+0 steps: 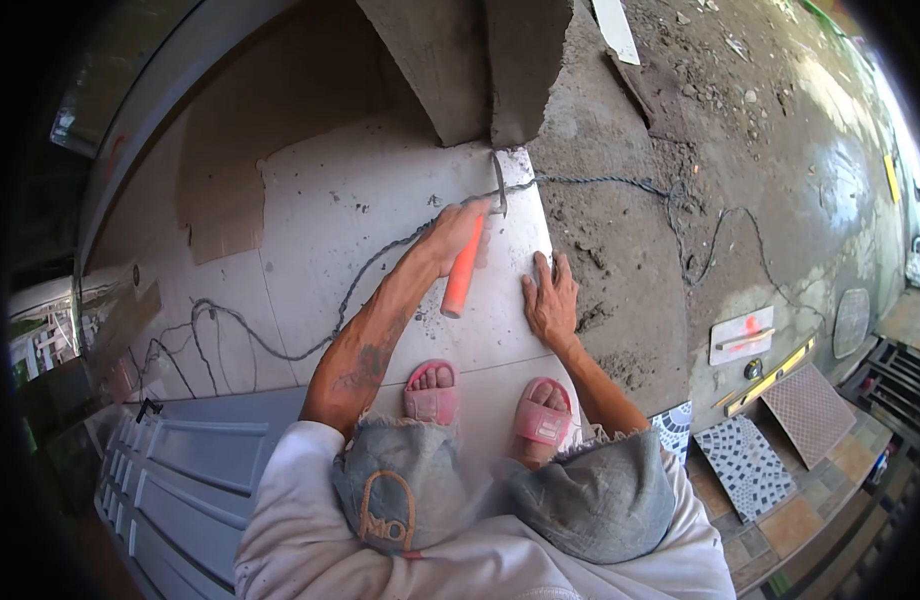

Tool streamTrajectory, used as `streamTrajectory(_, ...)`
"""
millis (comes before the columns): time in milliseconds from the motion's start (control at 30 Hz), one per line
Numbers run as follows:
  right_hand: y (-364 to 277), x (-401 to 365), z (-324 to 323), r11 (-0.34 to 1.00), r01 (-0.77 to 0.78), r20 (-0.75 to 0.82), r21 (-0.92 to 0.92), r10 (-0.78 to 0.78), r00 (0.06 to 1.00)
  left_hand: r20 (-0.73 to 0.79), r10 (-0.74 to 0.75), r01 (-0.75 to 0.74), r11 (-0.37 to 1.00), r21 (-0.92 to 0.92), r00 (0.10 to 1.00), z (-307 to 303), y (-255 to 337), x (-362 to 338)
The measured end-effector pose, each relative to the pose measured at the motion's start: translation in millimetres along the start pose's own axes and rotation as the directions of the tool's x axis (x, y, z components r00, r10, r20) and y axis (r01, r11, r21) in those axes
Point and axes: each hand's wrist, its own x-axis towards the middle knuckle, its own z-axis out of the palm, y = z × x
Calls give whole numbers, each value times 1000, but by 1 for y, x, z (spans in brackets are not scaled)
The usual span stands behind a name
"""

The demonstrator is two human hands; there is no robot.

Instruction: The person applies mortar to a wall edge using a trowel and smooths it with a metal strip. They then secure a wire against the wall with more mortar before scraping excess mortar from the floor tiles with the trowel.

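My left hand [454, 240] is wrapped round the orange handle [463, 275] of a tool. Its thin, curved metal head [500, 185] rests at the pale floor tiles [380, 210], close to the foot of a concrete column [515, 90]. My right hand [552, 298] lies palm down with its fingers spread, at the edge where the tiles meet rough grey mortar [620, 250]. It holds nothing. A dark twisted cord [385, 248] crosses the tiles and passes by the tool's head.
Beside a grey panelled door [210, 445], my feet in pink slippers [433, 403] stand on the tiles. At right lie a float [742, 335], a yellow level [772, 376], a mosaic tile [745, 467] and a brown tile [812, 415]. Cardboard [220, 190] covers tiles at left.
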Motion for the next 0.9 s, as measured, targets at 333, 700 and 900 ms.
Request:
streamTrajectory(333, -1, 0, -2, 1000, -14, 24, 20, 13, 1000, -15, -21, 21, 1000, 3, 1000, 2, 5, 5)
streamTrajectory(700, 0, 0, 0, 1000, -18, 20, 22, 17, 1000, -17, -9, 9, 1000, 9, 1000, -1, 8, 7)
streamTrajectory(900, 0, -1, 0, 1000, -10, 9, 14, 10, 1000, -4, -8, 8, 1000, -3, 1000, -4, 8, 12)
